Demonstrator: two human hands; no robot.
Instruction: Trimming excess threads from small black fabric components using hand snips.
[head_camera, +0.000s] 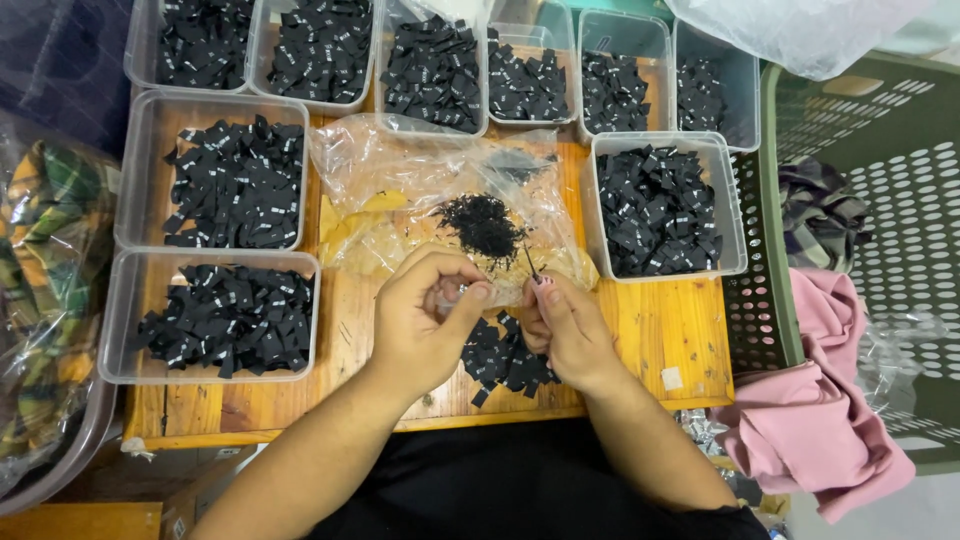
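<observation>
Basically both hands meet over the wooden table (660, 330), fingertips nearly touching. Left hand (425, 320): thumb and forefinger curled in and pinched tight, apparently on something small and pale; too small to say what. Right hand (565, 325): fingers closed in a pinch around a thin dark pin-like tool (531, 263), its tip sticking up and away past the fingertips toward the pile of black threads (483, 225).

That pile sits on the crumpled clear plastic bag (430, 170), just beyond both sets of fingertips. Loose black labels (505, 360) lie on the wood directly under and between the wrists.

Handling judgement: the labels look like small folded fabric pieces — near weightless, soft, floppy, not fragile. Palm grip is useless; fingertip pinch at an edge or fold only. They probably shift or scatter at a nudge. The tool is stiff, thin and easy to drop, so grip it low on the shaft, as it is now. The threads look wispy and clingy; pick in tufts.

Clear plastic bins (140, 160) of more black labels ring the work area left, ahead and right of the fingers. Green perforated basket (900, 200) and pink cloth (820, 420) lie well out past the right hand.
</observation>
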